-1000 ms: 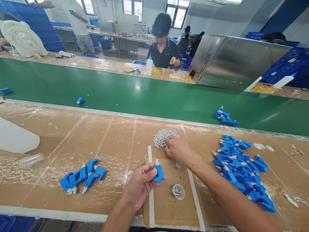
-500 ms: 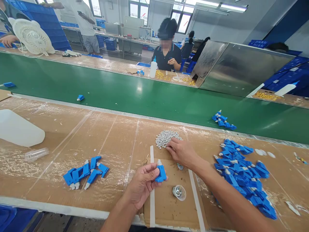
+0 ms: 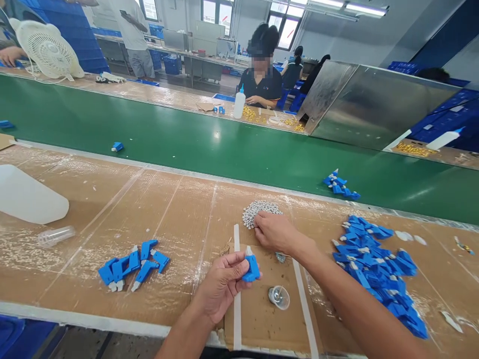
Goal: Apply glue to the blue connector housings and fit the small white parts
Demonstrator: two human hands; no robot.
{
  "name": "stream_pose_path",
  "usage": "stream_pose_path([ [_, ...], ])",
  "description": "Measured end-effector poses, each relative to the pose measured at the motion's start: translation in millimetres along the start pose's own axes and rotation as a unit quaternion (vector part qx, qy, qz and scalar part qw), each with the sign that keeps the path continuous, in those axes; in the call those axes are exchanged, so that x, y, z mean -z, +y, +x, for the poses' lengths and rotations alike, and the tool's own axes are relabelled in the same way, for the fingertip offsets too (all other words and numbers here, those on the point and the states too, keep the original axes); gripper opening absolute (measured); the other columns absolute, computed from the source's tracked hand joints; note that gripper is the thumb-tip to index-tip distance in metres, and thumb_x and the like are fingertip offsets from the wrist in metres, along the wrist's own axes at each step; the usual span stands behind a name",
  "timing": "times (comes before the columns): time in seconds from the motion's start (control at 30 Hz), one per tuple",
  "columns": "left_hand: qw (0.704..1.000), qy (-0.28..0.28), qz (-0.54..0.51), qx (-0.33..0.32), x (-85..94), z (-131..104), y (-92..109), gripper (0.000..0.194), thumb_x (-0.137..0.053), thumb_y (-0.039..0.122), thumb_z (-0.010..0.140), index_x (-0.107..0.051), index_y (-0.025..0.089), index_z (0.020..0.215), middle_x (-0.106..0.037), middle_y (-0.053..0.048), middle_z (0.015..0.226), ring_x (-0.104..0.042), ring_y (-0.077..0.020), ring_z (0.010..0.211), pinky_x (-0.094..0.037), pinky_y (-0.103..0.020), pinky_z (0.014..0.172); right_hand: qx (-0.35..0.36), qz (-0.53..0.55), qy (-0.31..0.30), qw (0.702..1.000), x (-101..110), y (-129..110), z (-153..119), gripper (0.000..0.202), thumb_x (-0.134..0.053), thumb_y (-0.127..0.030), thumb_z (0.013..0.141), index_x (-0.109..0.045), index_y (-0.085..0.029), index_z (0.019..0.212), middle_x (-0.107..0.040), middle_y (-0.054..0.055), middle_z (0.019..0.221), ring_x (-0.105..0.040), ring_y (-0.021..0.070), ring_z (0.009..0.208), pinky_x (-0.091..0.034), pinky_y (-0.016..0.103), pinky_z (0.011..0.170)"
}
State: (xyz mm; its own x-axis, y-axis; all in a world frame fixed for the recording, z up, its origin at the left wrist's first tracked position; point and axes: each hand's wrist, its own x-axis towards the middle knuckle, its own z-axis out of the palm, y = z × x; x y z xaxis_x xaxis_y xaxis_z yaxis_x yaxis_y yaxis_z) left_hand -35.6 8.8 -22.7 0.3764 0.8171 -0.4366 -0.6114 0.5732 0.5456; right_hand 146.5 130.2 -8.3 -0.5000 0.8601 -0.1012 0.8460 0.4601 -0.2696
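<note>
My left hand (image 3: pixel 226 279) pinches a blue plastic part with a white tip (image 3: pixel 252 268), tip pointing up, between thumb and fingers. Just beyond it, my right hand (image 3: pixel 275 230) reaches to the near edge of a heap of small grey-white pieces (image 3: pixel 258 208). Its fingers are closed together at the heap, and whatever they may hold is hidden. Below my right hand sits a small clear cup (image 3: pixel 279 297) with something shiny inside. Several similar blue parts (image 3: pixel 130 264) lie to the left, and a larger pile of blue parts (image 3: pixel 374 269) lies to the right.
A green conveyor belt (image 3: pixel 209 144) runs across, carrying a few blue parts (image 3: pixel 339 185). On the cardboard-covered table (image 3: pixel 175 224) lie a large white container (image 3: pixel 32 194) and a clear tube (image 3: pixel 56 236). Across the belt, a person (image 3: pixel 262 82) sits by a white bottle (image 3: pixel 239 102).
My right hand has shifted slightly left over the heap, its fingers now tucked down. My left hand stays nearly still. Blue parts on the belt have moved left; the person opposite has lowered a hand.
</note>
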Motion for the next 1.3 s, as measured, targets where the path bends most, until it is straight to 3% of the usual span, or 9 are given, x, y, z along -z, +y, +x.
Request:
stream_pose_path([
  [0.13, 1.0, 0.009, -0.006, -0.004, 0.8, 1, 1, 0.029, -0.086, 0.025, 0.072, -0.073, 0.011, 0.094, -0.074, -0.009, 0.087, -0.074, -0.0176, 0.078, -0.053, -0.017, 0.06, 0.004, 0.133, 0.027, 0.991, 11, 0, -5, 0.007, -0.059, -0.015, 0.078, -0.06, -0.019, 0.073, -0.067, 0.006, 0.075, -0.063, 0.0201, 0.072, -0.046, 0.03, 0.066],
  [0.33, 0.999, -0.029, 0.01, -0.024, -6.0, -4, 3, 0.026, -0.083, 0.027, 0.075, -0.074, 0.011, 0.094, -0.074, -0.01, 0.088, -0.073, -0.0187, 0.08, -0.051, -0.018, 0.061, -0.007, 0.365, 0.049, 0.93, 24, -4, -50, 0.024, -0.054, -0.04, 0.09, -0.062, -0.018, 0.095, -0.07, 0.003, 0.069, -0.068, 0.0171, 0.06, -0.056, 0.029, 0.055],
  [0.4, 0.998, -0.043, 0.022, -0.035, -10.6, -7, 3, 0.026, -0.082, 0.028, 0.077, -0.074, 0.012, 0.095, -0.074, -0.01, 0.089, -0.072, -0.0185, 0.081, -0.05, -0.019, 0.063, -0.022, 0.447, 0.061, 0.892, 25, -11, -68, 0.026, -0.06, -0.044, 0.089, -0.065, -0.018, 0.094, -0.07, 0.003, 0.067, -0.068, 0.0165, 0.057, -0.057, 0.029, 0.053],
  [0.53, 0.995, -0.035, 0.059, -0.075, -20.3, -9, 0, 0.029, -0.082, 0.031, 0.077, -0.076, 0.014, 0.099, -0.074, -0.008, 0.086, -0.069, -0.0167, 0.077, -0.049, -0.021, 0.065, -0.064, 0.609, 0.08, 0.787, 22, -34, -98, 0.022, -0.076, -0.04, 0.083, -0.07, -0.019, 0.086, -0.073, 0.004, 0.069, -0.068, 0.0155, 0.059, -0.058, 0.027, 0.057],
  [0.6, 0.99, -0.03, 0.085, -0.111, -24.7, -10, -2, 0.03, -0.082, 0.033, 0.077, -0.077, 0.015, 0.1, -0.074, -0.007, 0.086, -0.067, -0.0158, 0.078, -0.049, -0.021, 0.069, -0.077, 0.631, 0.079, 0.768, 21, -44, -108, 0.021, -0.078, -0.039, 0.083, -0.072, -0.019, 0.086, -0.075, 0.005, 0.071, -0.069, 0.0154, 0.063, -0.057, 0.025, 0.058],
  [0.73, 0.979, -0.017, 0.133, -0.156, -31.8, -11, -2, 0.03, -0.082, 0.032, 0.077, -0.077, 0.016, 0.102, -0.075, -0.008, 0.091, -0.065, -0.0168, 0.082, -0.05, -0.023, 0.074, -0.093, 0.65, 0.072, 0.751, 19, -54, -118, 0.021, -0.078, -0.039, 0.083, -0.072, -0.018, 0.086, -0.072, 0.004, 0.071, -0.066, 0.0135, 0.062, -0.055, 0.023, 0.057],
  [1.03, 0.974, -0.051, 0.154, -0.158, -37.3, -15, -3, 0.027, -0.079, 0.032, 0.08, -0.077, 0.018, 0.103, -0.074, -0.006, 0.089, -0.066, -0.0154, 0.081, -0.051, -0.023, 0.072, -0.084, 0.661, 0.087, 0.741, 18, -54, -122, 0.019, -0.077, -0.035, 0.084, -0.072, -0.017, 0.084, -0.059, -0.001, 0.073, -0.056, 0.0085, 0.057, -0.05, 0.018, 0.047],
  [1.3, 0.969, -0.037, 0.183, -0.161, -36.8, -14, -4, 0.028, -0.079, 0.034, 0.08, -0.077, 0.015, 0.101, -0.076, -0.008, 0.093, -0.067, -0.0157, 0.081, -0.053, -0.023, 0.072, -0.099, 0.628, 0.095, 0.766, 16, -53, -123, 0.019, -0.076, -0.036, 0.085, -0.074, -0.017, 0.084, -0.058, 0.0, 0.075, -0.057, 0.0085, 0.058, -0.05, 0.018, 0.048],
])
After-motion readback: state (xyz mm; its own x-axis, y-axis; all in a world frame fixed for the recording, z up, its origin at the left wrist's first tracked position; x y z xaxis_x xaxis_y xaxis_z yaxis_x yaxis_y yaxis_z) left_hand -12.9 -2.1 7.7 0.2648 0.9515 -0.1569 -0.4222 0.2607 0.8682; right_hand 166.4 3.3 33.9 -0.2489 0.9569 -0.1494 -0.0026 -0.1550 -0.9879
